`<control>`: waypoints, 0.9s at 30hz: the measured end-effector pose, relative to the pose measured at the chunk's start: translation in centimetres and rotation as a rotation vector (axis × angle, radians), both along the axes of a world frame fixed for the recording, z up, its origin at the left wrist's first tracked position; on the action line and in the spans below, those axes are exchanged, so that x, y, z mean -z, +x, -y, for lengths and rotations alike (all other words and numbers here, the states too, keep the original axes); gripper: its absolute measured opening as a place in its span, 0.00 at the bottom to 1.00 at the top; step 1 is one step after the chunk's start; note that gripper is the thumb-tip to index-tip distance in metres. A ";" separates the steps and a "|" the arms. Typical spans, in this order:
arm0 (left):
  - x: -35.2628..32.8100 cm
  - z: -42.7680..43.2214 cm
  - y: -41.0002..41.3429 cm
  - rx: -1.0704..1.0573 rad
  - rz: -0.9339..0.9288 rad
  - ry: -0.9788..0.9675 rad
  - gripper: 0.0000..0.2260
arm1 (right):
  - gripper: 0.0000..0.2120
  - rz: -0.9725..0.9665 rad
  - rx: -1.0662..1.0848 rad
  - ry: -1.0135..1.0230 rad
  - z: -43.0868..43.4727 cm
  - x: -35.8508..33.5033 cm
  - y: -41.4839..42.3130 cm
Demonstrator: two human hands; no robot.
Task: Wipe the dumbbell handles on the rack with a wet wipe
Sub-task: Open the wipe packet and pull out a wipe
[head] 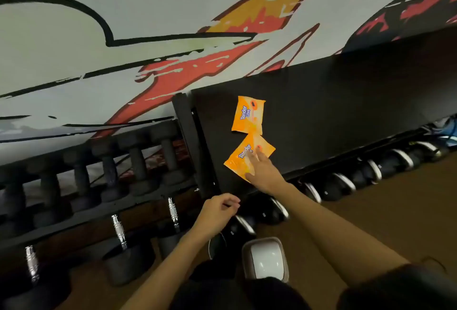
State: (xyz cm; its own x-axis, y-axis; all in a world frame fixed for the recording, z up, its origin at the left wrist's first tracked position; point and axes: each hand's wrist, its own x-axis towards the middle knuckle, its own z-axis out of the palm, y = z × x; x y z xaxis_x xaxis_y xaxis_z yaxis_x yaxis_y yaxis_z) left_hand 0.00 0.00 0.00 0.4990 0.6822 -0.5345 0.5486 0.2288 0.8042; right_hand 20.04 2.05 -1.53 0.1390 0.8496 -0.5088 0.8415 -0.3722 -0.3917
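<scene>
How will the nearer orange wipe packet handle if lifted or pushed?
Probably floppy: the nearer packet looks a thin, creased pouch. Likely light, lying flat. Its glossy film may slide on the smooth black shelf top under the right hand.
</scene>
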 end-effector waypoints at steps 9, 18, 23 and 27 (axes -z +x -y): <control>2.8 -4.0 -0.6 -0.116 -0.074 0.144 0.14 | 0.24 0.077 0.057 0.031 2.7 0.8 -7.2; 4.1 -4.7 1.3 -0.170 -0.018 0.172 0.16 | 0.22 0.069 0.253 -0.036 -0.5 1.0 -7.4; 4.8 -4.8 1.4 -0.151 0.020 0.189 0.14 | 0.15 0.001 0.204 -0.022 -0.7 2.1 -6.7; 5.6 -4.9 1.8 -0.156 -0.019 0.203 0.14 | 0.12 -0.256 0.456 0.025 -0.5 2.0 -5.0</control>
State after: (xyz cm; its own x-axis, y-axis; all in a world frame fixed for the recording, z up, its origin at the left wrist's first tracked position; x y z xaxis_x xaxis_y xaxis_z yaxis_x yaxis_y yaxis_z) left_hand 1.76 4.85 -5.60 0.3705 0.8444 -0.3869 0.5348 0.1466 0.8321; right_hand 15.04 2.53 -3.50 0.3711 0.7445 -0.5550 0.4723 -0.6659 -0.5775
